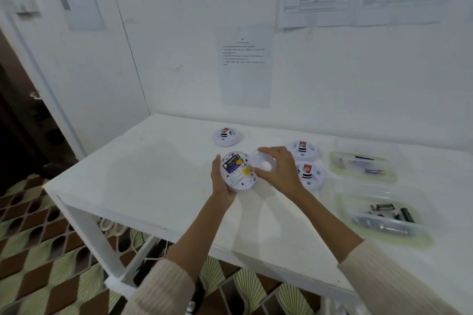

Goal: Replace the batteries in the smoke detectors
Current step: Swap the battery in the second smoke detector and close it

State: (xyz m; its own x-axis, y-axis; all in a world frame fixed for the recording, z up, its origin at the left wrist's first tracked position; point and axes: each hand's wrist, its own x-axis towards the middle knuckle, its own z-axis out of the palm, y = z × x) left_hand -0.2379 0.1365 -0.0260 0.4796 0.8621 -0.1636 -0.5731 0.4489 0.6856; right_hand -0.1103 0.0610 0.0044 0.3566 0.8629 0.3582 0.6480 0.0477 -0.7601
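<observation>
My left hand [221, 183] grips a round white smoke detector [238, 170] tilted up, its open back facing me with a dark battery and a yellow tab showing. My right hand [277, 169] holds the detector's white back cover [262, 162] just to the right of it, fingers curled round its rim. Three more white detectors with red labels sit on the white table [153, 174]: one at the back [226, 136], two to the right of my hands [302, 149] [311, 174].
Two clear trays with pale green rims sit at the right: the far tray [363, 166] holds a few batteries, the near tray [384, 220] holds several dark batteries. The table stands against a white wall with taped paper sheets [245, 66]. Patterned floor lies below.
</observation>
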